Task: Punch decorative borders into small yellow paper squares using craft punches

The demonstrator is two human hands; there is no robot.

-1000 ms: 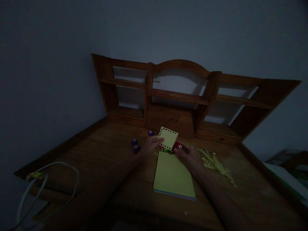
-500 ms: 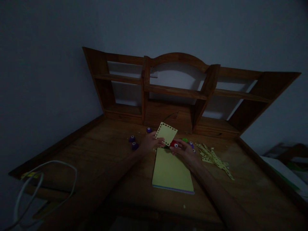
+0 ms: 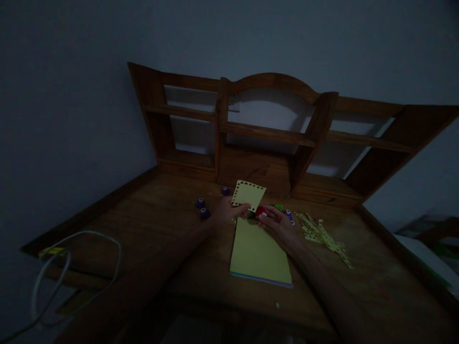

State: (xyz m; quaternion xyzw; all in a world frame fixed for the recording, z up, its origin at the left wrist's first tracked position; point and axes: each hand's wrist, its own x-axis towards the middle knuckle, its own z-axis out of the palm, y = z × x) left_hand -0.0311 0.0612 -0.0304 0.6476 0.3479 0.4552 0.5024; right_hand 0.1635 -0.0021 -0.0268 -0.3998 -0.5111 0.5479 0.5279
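My left hand (image 3: 231, 210) pinches a small yellow sheet of paper (image 3: 249, 194), tilted up, with punched holes along its left, top and lower edges. My right hand (image 3: 278, 221) has its fingers around a small red craft punch (image 3: 260, 210). The sheet's lower right edge meets the punch; whether it sits in the slot I cannot make out. Below both hands lies a stack of coloured paper (image 3: 261, 253), yellow on top. A green piece (image 3: 278, 207) lies just beyond my right fingers, with a purple punch (image 3: 288, 214) beside them.
Several purple punches (image 3: 204, 213) stand left of my left hand. Punched yellow strips (image 3: 324, 236) lie heaped on the right. A wooden shelf unit (image 3: 265, 136) closes off the desk's back. A white cable (image 3: 116, 255) loops at the left edge. Paper scraps dot the desk (image 3: 161, 229).
The yellow sheet has tipped and turned slightly, its lower edge closer to the red punch. The punch has turned in my right hand. The whole view has shifted a little.
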